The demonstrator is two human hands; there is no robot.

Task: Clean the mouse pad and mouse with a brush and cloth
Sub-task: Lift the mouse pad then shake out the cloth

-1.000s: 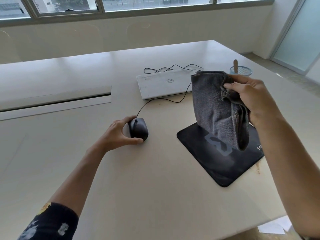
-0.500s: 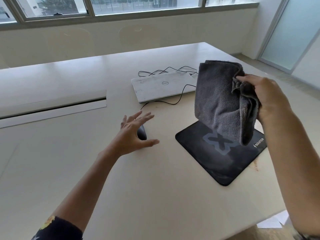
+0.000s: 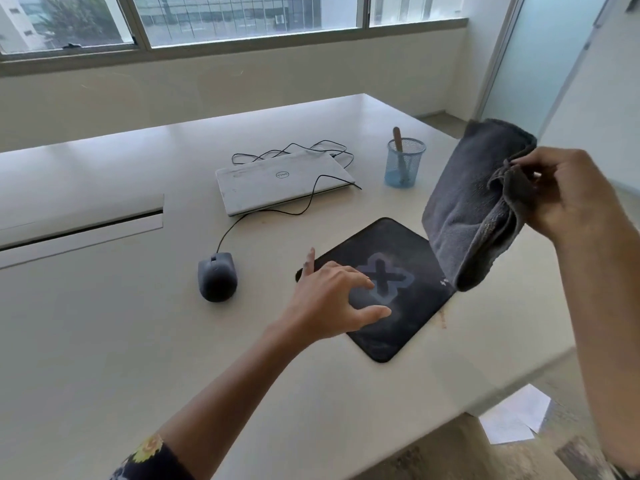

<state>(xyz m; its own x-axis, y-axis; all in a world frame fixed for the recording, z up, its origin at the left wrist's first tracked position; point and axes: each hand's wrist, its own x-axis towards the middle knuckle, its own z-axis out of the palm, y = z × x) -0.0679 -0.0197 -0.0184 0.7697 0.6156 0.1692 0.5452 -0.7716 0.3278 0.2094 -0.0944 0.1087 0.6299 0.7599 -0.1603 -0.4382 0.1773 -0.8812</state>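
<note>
- Right hand (image 3: 568, 199) is up in the air above the right side of the table (image 3: 138, 341), fingers (image 3: 530, 164) curled and pinching a bunched fold of the grey cloth (image 3: 474, 209).
- The cloth hangs down in a folded drape, its lower end in front of the far-right corner of the mouse pad (image 3: 391, 337); whether it touches the pad, I cannot tell.
- Left hand (image 3: 332, 299) is out over the pad's left half, fingers (image 3: 374, 311) spread and holding nothing; contact with the pad cannot be told.
- The black mouse pad lies flat near the table's right edge, turned at an angle, with a pale X mark in its middle.
- The dark mouse (image 3: 217, 277) sits on the bare table to the left of the pad, apart from both hands, its cable (image 3: 311, 199) running back across the closed white laptop (image 3: 280, 180).
- Behind the pad, right of the laptop, a blue mesh cup (image 3: 404, 164) stands with a wooden handle (image 3: 397, 138) sticking out.
</note>
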